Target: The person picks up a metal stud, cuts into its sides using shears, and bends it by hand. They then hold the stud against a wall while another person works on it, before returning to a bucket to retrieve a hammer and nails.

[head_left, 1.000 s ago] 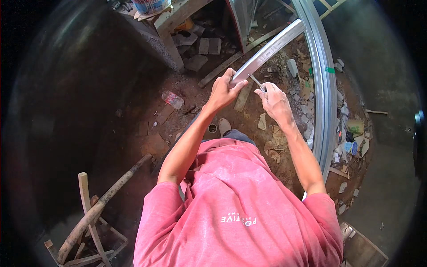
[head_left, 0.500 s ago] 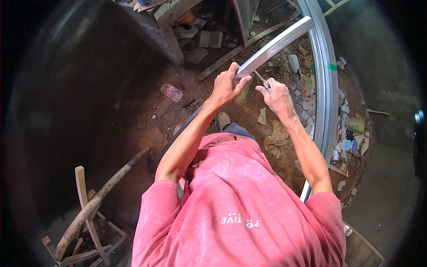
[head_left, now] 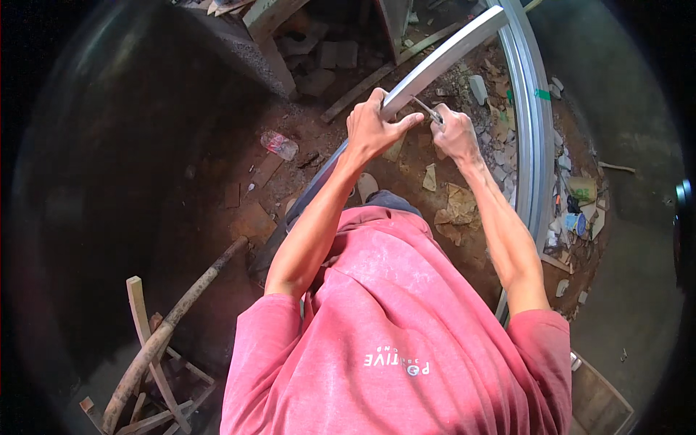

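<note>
A long, light silver metal channel (head_left: 446, 58) slants from my left hand up to the right, its far end by the bundle of profiles. My left hand (head_left: 371, 130) is wrapped around its near part, the thumb stretched out toward the right. My right hand (head_left: 457, 134) is closed around a thin metal hand tool (head_left: 429, 111), whose kind I cannot make out. The tool's narrow tip points up and left, at or very close to the channel's side edge. My palm and fingers hide its handle.
Long metal profiles (head_left: 533, 152) stand in a bundle on the right, marked with green tape (head_left: 542, 94). Rubble and torn paper (head_left: 458, 206) cover the dirt floor. A plastic bottle (head_left: 279, 145) lies left; wooden poles (head_left: 174, 319) stand lower left. A concrete block edge (head_left: 272, 61) is ahead.
My right thumb has folded in from its stretched-out position, and the fist has closed around the tool. The channel and both hands have shifted slightly upward in view.
</note>
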A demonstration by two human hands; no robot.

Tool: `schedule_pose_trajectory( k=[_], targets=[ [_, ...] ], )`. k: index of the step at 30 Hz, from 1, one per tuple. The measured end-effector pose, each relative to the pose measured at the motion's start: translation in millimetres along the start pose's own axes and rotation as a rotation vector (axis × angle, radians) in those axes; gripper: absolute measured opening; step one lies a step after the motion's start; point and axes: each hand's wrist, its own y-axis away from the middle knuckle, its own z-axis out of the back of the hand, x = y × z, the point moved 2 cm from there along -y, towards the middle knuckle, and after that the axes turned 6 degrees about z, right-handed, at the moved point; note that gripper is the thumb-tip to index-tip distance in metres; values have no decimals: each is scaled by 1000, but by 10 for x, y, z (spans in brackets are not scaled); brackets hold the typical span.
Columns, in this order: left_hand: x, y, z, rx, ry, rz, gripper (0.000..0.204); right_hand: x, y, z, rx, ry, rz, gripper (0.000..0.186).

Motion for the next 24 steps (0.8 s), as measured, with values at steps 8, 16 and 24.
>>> schedule_pose_trajectory(
  k=[8,16,24],
  targets=[
    [63,-57,70,-14,-64,-26,71,99,-52,-54,-108,-9,2,16],
    [166,-165,71,88,-7,-154,60,-148,-188,-285,-182,-10,50,13],
    [200,-266,156,172,71,-124,44,190,-125,-53,-125,-146,67,28]
  ],
)
